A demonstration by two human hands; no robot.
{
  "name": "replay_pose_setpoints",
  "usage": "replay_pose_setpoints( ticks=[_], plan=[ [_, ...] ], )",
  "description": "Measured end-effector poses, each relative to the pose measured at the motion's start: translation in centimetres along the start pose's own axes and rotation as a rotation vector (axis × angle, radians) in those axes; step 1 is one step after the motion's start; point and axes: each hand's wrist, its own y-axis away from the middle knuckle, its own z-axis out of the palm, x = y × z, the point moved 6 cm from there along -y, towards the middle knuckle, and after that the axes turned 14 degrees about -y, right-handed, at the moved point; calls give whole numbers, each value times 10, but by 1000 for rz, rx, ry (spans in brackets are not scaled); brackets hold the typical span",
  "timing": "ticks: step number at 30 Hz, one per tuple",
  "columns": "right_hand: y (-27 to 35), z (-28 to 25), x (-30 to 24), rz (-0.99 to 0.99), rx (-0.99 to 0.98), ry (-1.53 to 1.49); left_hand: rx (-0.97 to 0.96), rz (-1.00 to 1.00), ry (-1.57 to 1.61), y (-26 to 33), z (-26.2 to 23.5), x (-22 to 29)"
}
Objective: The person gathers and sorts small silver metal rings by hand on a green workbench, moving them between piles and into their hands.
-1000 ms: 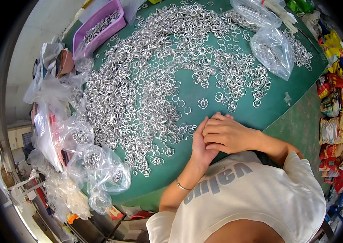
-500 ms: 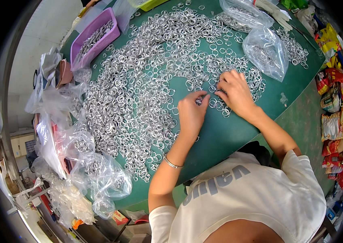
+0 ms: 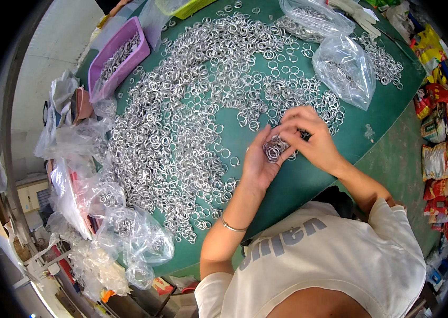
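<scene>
You had 2 hands over 1 green counter (image 3: 308, 172), both at the near edge of the big ring pile (image 3: 166, 143), on its right arm. Pile count: hundreds of silver rings, too many to tally.

Your left hand (image 3: 258, 161) was palm up, cupping 1 ring cluster (image 3: 273, 149). Several rings in it; overlap blocked an exact count. Your right hand (image 3: 311, 135) was curled over the cluster, fingertips at it; can't tell if they pinched a ring.

Cluster location: in your left palm, just off the near edge of the pile's right arm. Orientation: front rings roughly face-on to the head camera, holes upward. Round parts, so no long axis to call; which way any lugs pointed was too small to read.

Around the pile: 1 purple bin (image 3: 126, 70) of grey parts off its far left, long axis running near-left to far-right. 1 yellow-green bin (image 3: 189, 9) past its far edge, partly cropped. 2 clear bags (image 3: 345, 79) with rings off its far right, 1 smaller ring batch (image 3: 385, 66) beyond those. More plastic bags (image 3: 147, 233) off its left side, too tangled to count.
</scene>
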Motion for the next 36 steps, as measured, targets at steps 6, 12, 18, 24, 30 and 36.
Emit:
replay_pose_setpoints(
  ticks=[6,12,18,24,30,36],
  plan=[
    [4,22,29,404,478,-1163,199,712,-439,10,30,15],
    [-1,37,36,913,451,-1739,358,1303,-1186,52,89,36],
    [-66,-48,34,752,398,-1938,388,1599,-1000,71,58,63],
    [-180,-169,45,-255,275,375,537,1107,-1633,21,22,76],
    [-128,-105,15,-432,210,725,535,921,-2084,-10,8,84],
    [-38,5,15,-163,-119,700,462,933,-2126,-6,-2,72]
  ],
)
